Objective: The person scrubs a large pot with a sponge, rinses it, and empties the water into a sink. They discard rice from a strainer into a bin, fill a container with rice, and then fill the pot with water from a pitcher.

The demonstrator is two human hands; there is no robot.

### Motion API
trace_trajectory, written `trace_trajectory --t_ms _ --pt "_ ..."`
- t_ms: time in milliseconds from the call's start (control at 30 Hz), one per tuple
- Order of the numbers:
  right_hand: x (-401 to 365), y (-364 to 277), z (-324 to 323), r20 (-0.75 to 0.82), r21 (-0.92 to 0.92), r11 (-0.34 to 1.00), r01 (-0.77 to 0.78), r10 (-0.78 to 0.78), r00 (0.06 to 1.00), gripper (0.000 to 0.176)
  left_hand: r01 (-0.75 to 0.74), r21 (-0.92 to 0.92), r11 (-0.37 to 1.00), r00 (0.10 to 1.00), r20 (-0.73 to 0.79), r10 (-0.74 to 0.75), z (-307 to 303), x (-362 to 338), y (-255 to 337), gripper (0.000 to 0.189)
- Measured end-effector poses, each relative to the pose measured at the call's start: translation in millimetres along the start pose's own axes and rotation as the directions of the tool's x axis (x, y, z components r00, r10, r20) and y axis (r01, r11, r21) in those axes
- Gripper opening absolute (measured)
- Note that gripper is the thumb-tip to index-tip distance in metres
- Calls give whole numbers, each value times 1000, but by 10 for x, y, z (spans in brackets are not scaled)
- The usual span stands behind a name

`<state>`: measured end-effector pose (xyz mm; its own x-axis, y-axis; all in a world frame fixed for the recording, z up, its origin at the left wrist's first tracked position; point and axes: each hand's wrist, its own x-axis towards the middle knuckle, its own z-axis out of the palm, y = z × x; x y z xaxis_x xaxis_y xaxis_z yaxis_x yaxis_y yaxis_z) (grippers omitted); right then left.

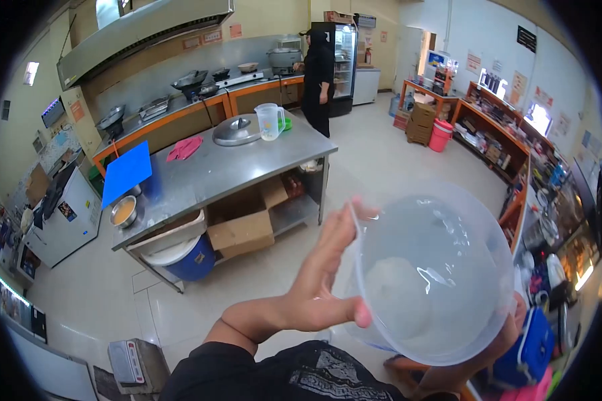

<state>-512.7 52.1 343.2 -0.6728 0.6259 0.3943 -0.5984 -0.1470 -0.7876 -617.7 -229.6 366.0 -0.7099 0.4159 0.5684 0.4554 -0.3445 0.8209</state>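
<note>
Close in front of me is a large translucent plastic container, tilted toward the camera, with clear water inside. A pale round shape shows through the water near the bottom; I cannot make out what it is. My left hand grips the container's left side, thumb low and fingertips up at the rim. On the lower right, my right hand holds the container from outside, and most of its fingers are hidden behind the wall.
A steel table carries a clear jug, a metal lid, a pink cloth, a blue board and a bowl. Beyond stands a person in black. A blue cooler box is at right, a scale lower left.
</note>
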Motion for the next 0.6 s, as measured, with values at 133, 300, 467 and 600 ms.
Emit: trace_trajectory --t_ms 133,300,467,600 --pt "815 303 -151 235 -44 999 -21 31 972 31 50 7 999 994 98 -51 -106 713 -545 129" --pt "1750 860 75 146 -13 1000 -14 16 989 31 -7 -85 996 998 61 12 -147 1638 -1240 127" --pt "2980 1527 146 215 -35 998 -48 54 975 30 -57 -35 998 998 1 57 -328 2611 -1970 123" --pt "3868 2196 293 165 -3 1000 -4 4 986 32 -50 17 999 997 -64 51 -538 3304 -2420 119"
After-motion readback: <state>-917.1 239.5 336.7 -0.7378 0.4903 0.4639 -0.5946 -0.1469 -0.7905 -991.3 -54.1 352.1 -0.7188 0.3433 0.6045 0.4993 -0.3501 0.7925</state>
